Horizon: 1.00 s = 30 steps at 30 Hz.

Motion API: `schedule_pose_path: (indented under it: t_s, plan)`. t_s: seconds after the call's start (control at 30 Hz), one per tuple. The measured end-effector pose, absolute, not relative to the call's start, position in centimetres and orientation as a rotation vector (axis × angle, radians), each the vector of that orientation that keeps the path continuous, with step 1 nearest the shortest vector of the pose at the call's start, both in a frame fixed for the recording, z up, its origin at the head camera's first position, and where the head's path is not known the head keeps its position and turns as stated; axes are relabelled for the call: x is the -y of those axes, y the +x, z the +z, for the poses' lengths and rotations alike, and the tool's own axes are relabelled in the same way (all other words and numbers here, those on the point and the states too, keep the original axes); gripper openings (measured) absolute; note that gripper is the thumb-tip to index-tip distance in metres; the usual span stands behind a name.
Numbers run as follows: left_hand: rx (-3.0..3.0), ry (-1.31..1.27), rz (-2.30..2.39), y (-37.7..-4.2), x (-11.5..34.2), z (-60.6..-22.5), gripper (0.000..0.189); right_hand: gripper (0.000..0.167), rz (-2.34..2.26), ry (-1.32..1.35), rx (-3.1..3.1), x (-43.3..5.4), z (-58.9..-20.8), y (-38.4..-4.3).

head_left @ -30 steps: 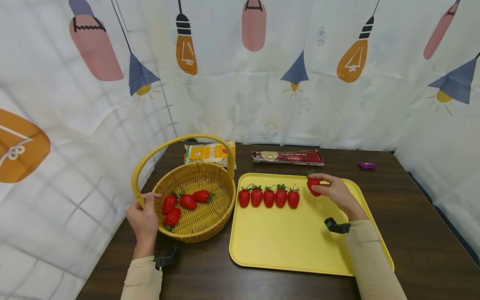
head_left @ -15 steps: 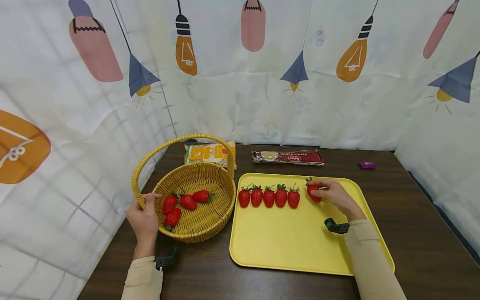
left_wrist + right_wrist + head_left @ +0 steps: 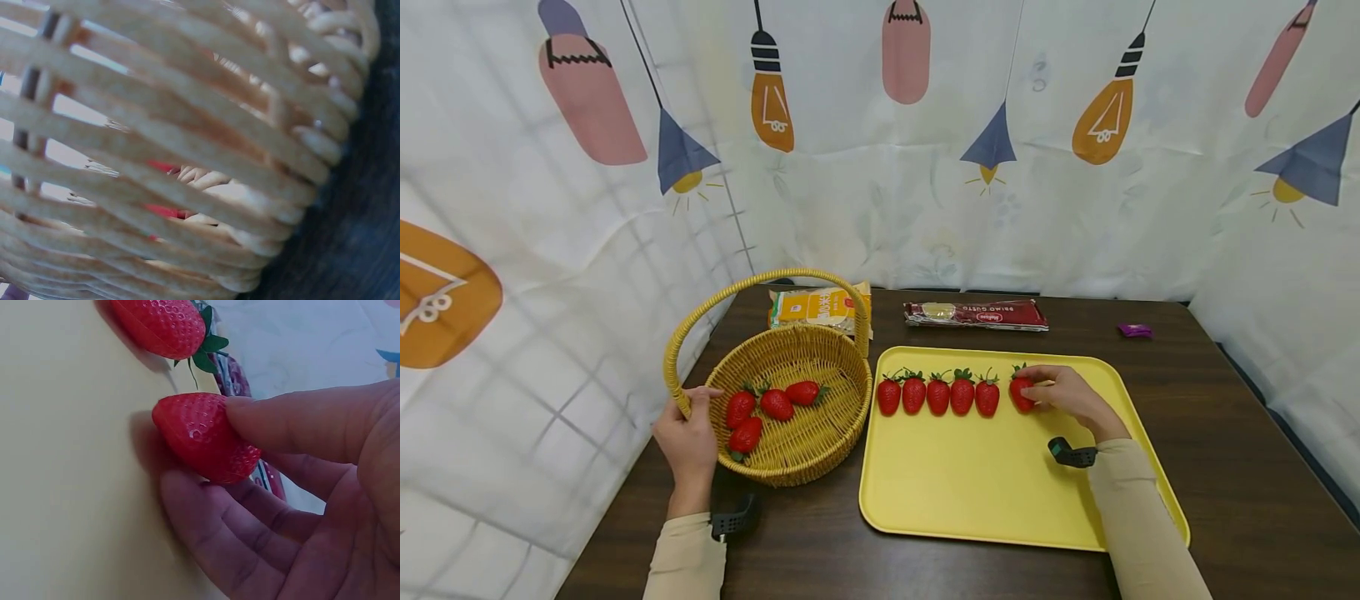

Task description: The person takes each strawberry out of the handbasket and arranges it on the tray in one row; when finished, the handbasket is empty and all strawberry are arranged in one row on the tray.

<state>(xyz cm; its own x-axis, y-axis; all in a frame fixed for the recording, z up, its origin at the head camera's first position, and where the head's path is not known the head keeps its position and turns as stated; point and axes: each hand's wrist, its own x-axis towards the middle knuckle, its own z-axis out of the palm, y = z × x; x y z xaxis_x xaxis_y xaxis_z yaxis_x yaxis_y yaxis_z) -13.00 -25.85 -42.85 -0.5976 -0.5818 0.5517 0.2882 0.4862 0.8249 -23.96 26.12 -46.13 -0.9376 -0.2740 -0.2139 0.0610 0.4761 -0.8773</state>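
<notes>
My right hand pinches a red strawberry between thumb and fingers over the far part of the yellow tray. The right wrist view has this strawberry very near the tray surface; I cannot tell whether it touches. To its left, several strawberries lie in a row, leaves toward the back. My left hand holds the yellow wicker basket at its left rim, by the foot of the handle. Inside lie several strawberries. Basket weave fills the left wrist view, hiding the left fingers.
Behind the basket lies a yellow food packet. A dark red packet lies beyond the tray, and a small purple packet at the back right. A printed curtain encloses the dark wooden table.
My right hand has lowered its strawberry toward the tray, bringing it near the right end of the row. The left hand and the basket have stayed in place.
</notes>
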Motion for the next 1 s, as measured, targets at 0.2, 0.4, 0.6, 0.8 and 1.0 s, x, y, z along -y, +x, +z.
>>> schedule_pose_path:
  t_s: [0.2, 0.4, 0.6, 0.8, 1.0]
  plan:
    - [1.846, 0.244, -1.239, -13.0, 25.9, -42.9, 0.032, 0.043, -1.493, -0.197, -2.343, -26.2, -46.2, -23.9]
    - [1.858, 0.258, -1.233, -13.7, 27.0, -44.5, 0.032, 0.043, -1.52, -0.262, -2.286, -25.8, -46.4, -24.0]
    - [1.864, 0.264, -1.23, -14.3, 27.7, -45.4, 0.033, 0.044, -1.523, -0.254, -2.274, -25.5, -46.3, -23.8]
    - [1.862, 0.268, -1.227, -14.4, 27.9, -45.8, 0.033, 0.044, -1.509, -0.274, -2.274, -25.3, -46.1, -23.7]
    - [1.864, 0.257, -1.225, -14.3, 27.8, -45.6, 0.033, 0.045, -1.516, -0.285, -2.282, -25.8, -46.3, -23.8]
